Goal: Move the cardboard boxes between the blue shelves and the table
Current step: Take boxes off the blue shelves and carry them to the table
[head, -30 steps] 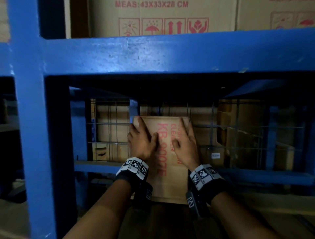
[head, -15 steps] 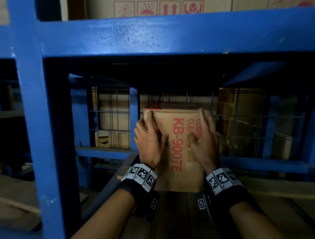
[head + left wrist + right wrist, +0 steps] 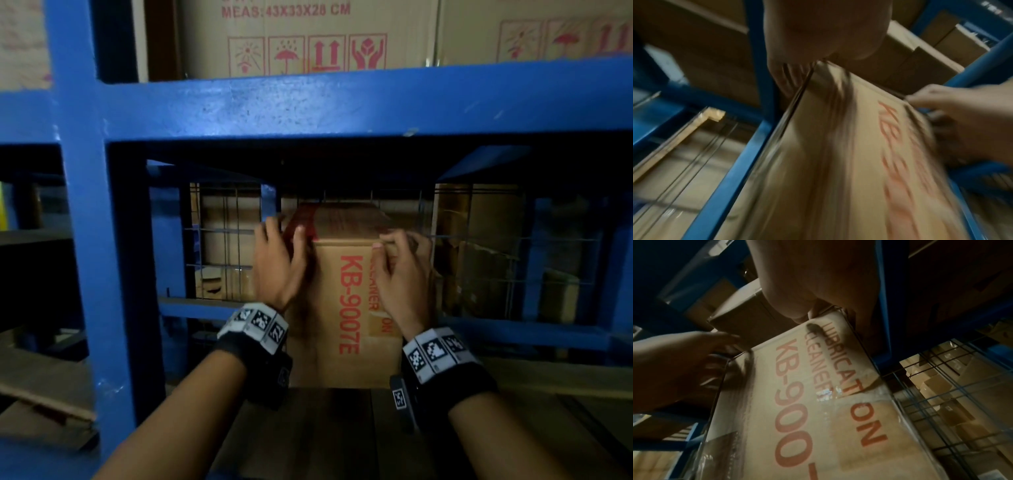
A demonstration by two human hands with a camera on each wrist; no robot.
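A tall cardboard box (image 3: 346, 308) printed "KB-9007E" in red stands on the wooden deck (image 3: 325, 438) inside the blue shelf, with its top face showing. My left hand (image 3: 277, 260) grips its upper left corner, fingers down the left side and thumb at the top edge. My right hand (image 3: 400, 270) curls its fingers over the upper right corner. The left wrist view is blurred and shows the box (image 3: 838, 162) below the palm (image 3: 818, 32). In the right wrist view the fingertips (image 3: 809, 316) press the box (image 3: 797, 402) near its top edge.
A thick blue beam (image 3: 342, 102) runs low above the box, and a blue post (image 3: 85, 240) stands at the left. Wire mesh (image 3: 222, 240) closes the back, with more cartons (image 3: 479, 246) behind it. Large cartons (image 3: 301, 37) sit on the shelf above.
Both hands slid from flat on the box's front face up to its top corners and took hold. The box's top face has come into sight.
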